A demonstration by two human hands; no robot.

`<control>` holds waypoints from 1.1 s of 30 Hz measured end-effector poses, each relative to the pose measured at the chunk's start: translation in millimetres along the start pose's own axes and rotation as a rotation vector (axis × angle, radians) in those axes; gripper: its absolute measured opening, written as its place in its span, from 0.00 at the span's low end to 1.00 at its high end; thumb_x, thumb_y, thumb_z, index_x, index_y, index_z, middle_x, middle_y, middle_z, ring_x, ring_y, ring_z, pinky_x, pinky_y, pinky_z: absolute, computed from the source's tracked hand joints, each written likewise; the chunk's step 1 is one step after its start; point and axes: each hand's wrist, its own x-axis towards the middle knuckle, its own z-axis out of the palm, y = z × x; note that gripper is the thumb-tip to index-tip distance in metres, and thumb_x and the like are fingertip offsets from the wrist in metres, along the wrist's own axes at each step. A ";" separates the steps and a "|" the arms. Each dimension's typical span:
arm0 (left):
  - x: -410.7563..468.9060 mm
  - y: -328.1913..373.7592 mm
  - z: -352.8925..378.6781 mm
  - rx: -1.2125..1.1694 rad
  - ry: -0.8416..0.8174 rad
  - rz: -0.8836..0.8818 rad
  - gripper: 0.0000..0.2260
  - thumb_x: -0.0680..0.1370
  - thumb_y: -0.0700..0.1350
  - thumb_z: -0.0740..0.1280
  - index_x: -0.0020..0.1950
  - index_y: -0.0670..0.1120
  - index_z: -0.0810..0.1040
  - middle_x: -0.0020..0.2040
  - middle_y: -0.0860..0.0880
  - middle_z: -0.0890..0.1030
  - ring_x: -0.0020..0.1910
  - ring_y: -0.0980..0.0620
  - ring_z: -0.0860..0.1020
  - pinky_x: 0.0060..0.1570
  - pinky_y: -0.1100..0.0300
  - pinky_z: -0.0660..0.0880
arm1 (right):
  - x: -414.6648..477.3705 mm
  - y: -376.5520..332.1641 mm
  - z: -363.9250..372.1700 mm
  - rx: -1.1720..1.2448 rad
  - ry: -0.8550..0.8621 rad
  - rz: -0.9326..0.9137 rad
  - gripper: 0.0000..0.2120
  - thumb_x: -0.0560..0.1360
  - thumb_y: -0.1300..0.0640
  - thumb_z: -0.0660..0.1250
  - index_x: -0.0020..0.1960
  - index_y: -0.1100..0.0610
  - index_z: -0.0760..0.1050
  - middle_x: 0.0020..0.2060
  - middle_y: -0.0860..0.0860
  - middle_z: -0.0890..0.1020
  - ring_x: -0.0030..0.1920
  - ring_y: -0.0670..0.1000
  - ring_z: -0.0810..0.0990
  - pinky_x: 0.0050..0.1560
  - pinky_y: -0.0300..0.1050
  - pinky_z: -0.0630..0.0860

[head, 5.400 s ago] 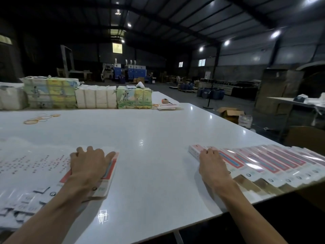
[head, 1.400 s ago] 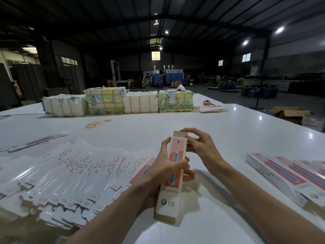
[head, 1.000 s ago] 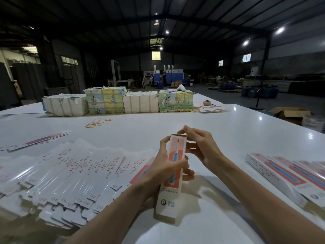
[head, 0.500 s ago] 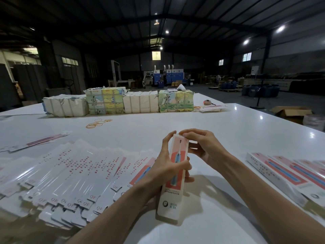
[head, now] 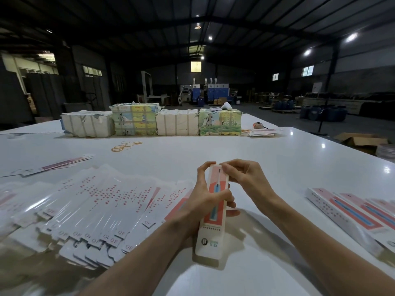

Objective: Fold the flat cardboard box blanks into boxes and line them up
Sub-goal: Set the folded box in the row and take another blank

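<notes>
A long narrow box [head: 211, 229], white with a red panel and a blue toothbrush picture, is held above the white table [head: 267, 159], its far end pointing away from me. My left hand [head: 205, 201] grips its middle, thumb across the front. My right hand [head: 245, 178] pinches the far end, fingers curled over the top flap. Several flat box blanks [head: 92, 206] lie fanned out at the left. A row of folded boxes [head: 350, 216] lies side by side at the right edge.
Wrapped paper bundles [head: 151, 122] stand in a line at the table's far side. Rubber bands [head: 126, 145] lie in front of them. A few loose blanks [head: 49, 166] rest at the far left, another small pile [head: 264, 132] at the far right. The warehouse floor drops off beyond the right edge.
Since five seconds ago I have lifted a blank from the left pile and formed it into a box. In the last second my right fingers have folded down the far end flap.
</notes>
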 end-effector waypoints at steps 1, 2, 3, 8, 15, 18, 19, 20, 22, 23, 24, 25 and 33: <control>0.1 -0.4 0.2 -0.003 0.001 -0.005 0.42 0.72 0.38 0.78 0.73 0.68 0.58 0.56 0.42 0.80 0.44 0.42 0.88 0.42 0.49 0.85 | -0.3 0.3 0.5 -0.026 0.006 -0.012 0.07 0.82 0.55 0.69 0.54 0.55 0.86 0.46 0.47 0.88 0.49 0.52 0.88 0.47 0.43 0.85; 0.2 -1.2 0.2 -0.007 0.004 -0.008 0.42 0.71 0.39 0.78 0.73 0.68 0.59 0.56 0.42 0.80 0.44 0.42 0.88 0.43 0.49 0.85 | -0.6 0.7 1.3 -0.036 0.007 -0.017 0.07 0.82 0.56 0.69 0.54 0.54 0.86 0.45 0.47 0.88 0.48 0.51 0.88 0.46 0.42 0.85; 0.7 -2.3 0.3 -0.016 0.006 -0.009 0.42 0.70 0.40 0.78 0.72 0.68 0.59 0.56 0.42 0.80 0.44 0.42 0.88 0.43 0.48 0.85 | -1.1 1.2 2.6 -0.033 0.008 -0.015 0.06 0.82 0.55 0.69 0.53 0.53 0.86 0.45 0.46 0.88 0.48 0.51 0.88 0.46 0.41 0.84; 4.7 -4.2 -0.8 -0.071 0.048 0.025 0.42 0.73 0.39 0.80 0.74 0.64 0.58 0.57 0.42 0.79 0.41 0.44 0.87 0.38 0.54 0.84 | -3.2 4.2 9.4 -0.196 0.003 -0.040 0.12 0.84 0.52 0.67 0.66 0.51 0.81 0.56 0.45 0.85 0.54 0.49 0.86 0.49 0.41 0.85; -3.7 10.6 -1.3 -0.483 0.229 0.037 0.22 0.85 0.52 0.64 0.78 0.58 0.61 0.60 0.37 0.81 0.50 0.40 0.86 0.49 0.42 0.85 | -8.1 -9.4 22.1 -0.587 -0.060 -0.191 0.16 0.84 0.47 0.65 0.67 0.53 0.78 0.57 0.49 0.77 0.58 0.48 0.78 0.56 0.44 0.81; -4.6 16.2 0.9 -0.654 0.195 -0.023 0.26 0.86 0.57 0.62 0.81 0.50 0.62 0.69 0.34 0.76 0.65 0.33 0.80 0.64 0.32 0.77 | -12.4 -20.0 23.2 -0.855 -0.226 -0.170 0.29 0.81 0.35 0.62 0.75 0.52 0.73 0.61 0.50 0.78 0.61 0.49 0.72 0.57 0.46 0.73; -5.3 15.8 1.2 -0.655 0.179 -0.051 0.28 0.85 0.60 0.61 0.81 0.48 0.63 0.70 0.33 0.76 0.66 0.34 0.80 0.65 0.33 0.77 | -15.2 -23.2 23.6 -0.904 -0.264 -0.161 0.32 0.80 0.32 0.62 0.76 0.52 0.71 0.61 0.50 0.77 0.60 0.49 0.71 0.55 0.44 0.71; -5.8 14.7 1.3 -0.626 0.158 -0.074 0.30 0.84 0.63 0.61 0.81 0.47 0.64 0.70 0.34 0.77 0.66 0.35 0.80 0.65 0.35 0.78 | -18.9 -26.2 23.2 -0.919 -0.285 -0.149 0.32 0.80 0.32 0.62 0.75 0.52 0.70 0.60 0.50 0.77 0.58 0.49 0.72 0.54 0.42 0.71; -7.4 8.8 -0.4 -0.545 0.078 -0.078 0.33 0.82 0.68 0.60 0.80 0.47 0.67 0.69 0.39 0.80 0.66 0.40 0.81 0.66 0.39 0.78 | -28.8 -29.4 18.8 -0.874 -0.260 -0.144 0.23 0.81 0.36 0.64 0.66 0.53 0.75 0.55 0.50 0.78 0.51 0.49 0.76 0.50 0.41 0.76; -8.1 5.3 -0.3 -0.505 0.030 -0.080 0.35 0.81 0.70 0.60 0.80 0.48 0.68 0.69 0.42 0.81 0.66 0.43 0.81 0.67 0.41 0.77 | -34.5 -29.3 14.2 -0.859 -0.229 -0.151 0.18 0.82 0.39 0.65 0.59 0.53 0.75 0.52 0.50 0.79 0.47 0.49 0.77 0.49 0.44 0.79; -8.6 1.6 0.3 -0.464 -0.009 -0.085 0.36 0.80 0.71 0.61 0.80 0.50 0.69 0.69 0.45 0.81 0.66 0.46 0.82 0.68 0.43 0.77 | -41.4 -29.7 8.6 -0.863 -0.196 -0.151 0.15 0.82 0.41 0.65 0.53 0.53 0.74 0.50 0.50 0.79 0.45 0.49 0.78 0.48 0.46 0.80; -7.9 -0.4 2.2 -0.417 -0.030 -0.089 0.35 0.79 0.71 0.63 0.81 0.53 0.67 0.70 0.47 0.81 0.65 0.48 0.82 0.67 0.45 0.78 | -47.5 -29.8 1.4 -0.878 -0.162 -0.142 0.14 0.83 0.42 0.65 0.51 0.53 0.73 0.49 0.50 0.79 0.44 0.50 0.78 0.48 0.48 0.81; -10.7 -6.8 7.3 -0.153 -0.053 -0.072 0.09 0.82 0.49 0.69 0.60 0.54 0.86 0.58 0.44 0.85 0.57 0.49 0.86 0.65 0.47 0.80 | -94.0 -26.3 -90.1 -1.223 0.048 0.209 0.17 0.82 0.45 0.67 0.67 0.51 0.71 0.59 0.47 0.79 0.47 0.46 0.79 0.55 0.42 0.76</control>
